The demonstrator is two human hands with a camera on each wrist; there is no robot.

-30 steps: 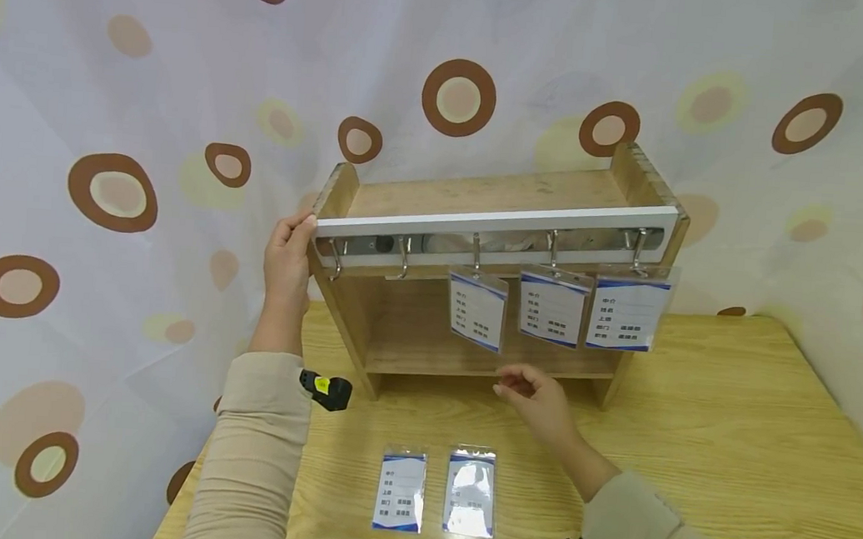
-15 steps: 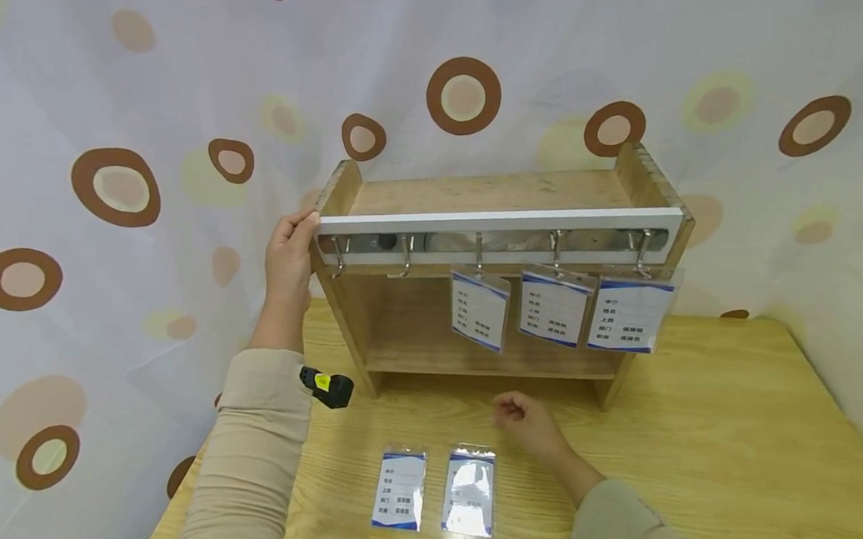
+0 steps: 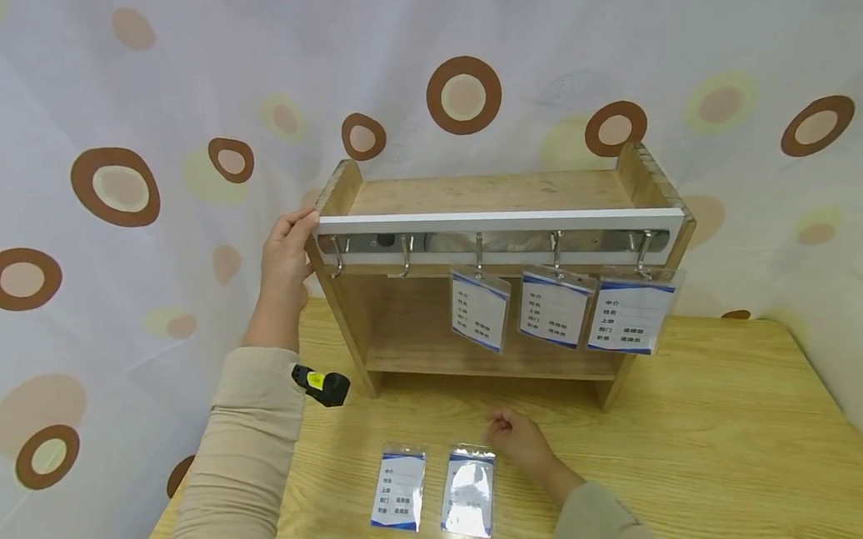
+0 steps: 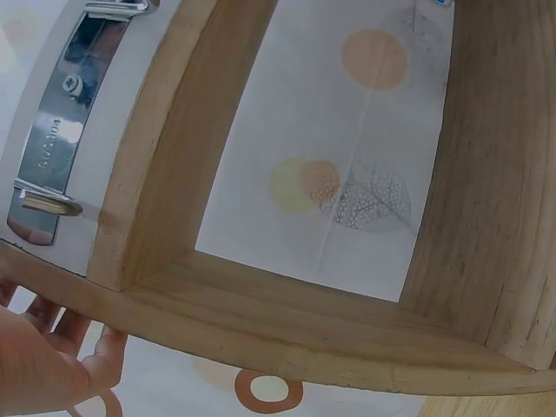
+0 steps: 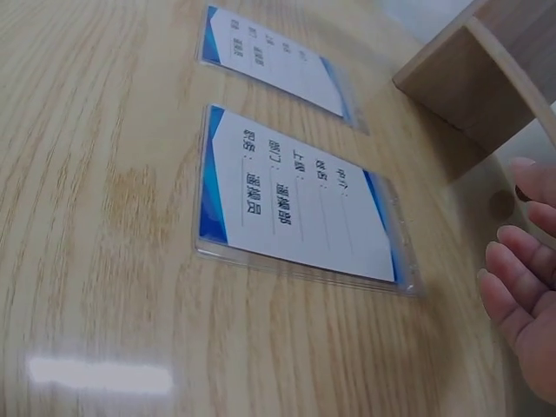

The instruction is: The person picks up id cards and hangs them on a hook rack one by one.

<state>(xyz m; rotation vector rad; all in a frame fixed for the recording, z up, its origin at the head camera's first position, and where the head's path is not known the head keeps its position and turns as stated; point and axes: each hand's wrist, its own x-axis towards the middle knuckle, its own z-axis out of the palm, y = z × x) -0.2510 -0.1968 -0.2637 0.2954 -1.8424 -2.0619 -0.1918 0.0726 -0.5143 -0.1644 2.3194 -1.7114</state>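
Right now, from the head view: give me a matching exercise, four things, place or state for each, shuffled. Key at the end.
1. Left hand
2. Right hand
3. Leftmost hook
4. Rightmost hook

A. Bears a hanging badge
B. Holds nothing, near two flat badges
C. Grips the wooden shelf at its side
D. Bare metal, no badge on it

Pairs: 1-C, 2-B, 3-D, 4-A

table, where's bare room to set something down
The widest bare patch of table lies right of the rack, bounded by the right sleeve and the table's right edge. A narrower strip runs between the left sleeve and the flat badges. It's crowded in front of the rack, where the right hand is near those badges.
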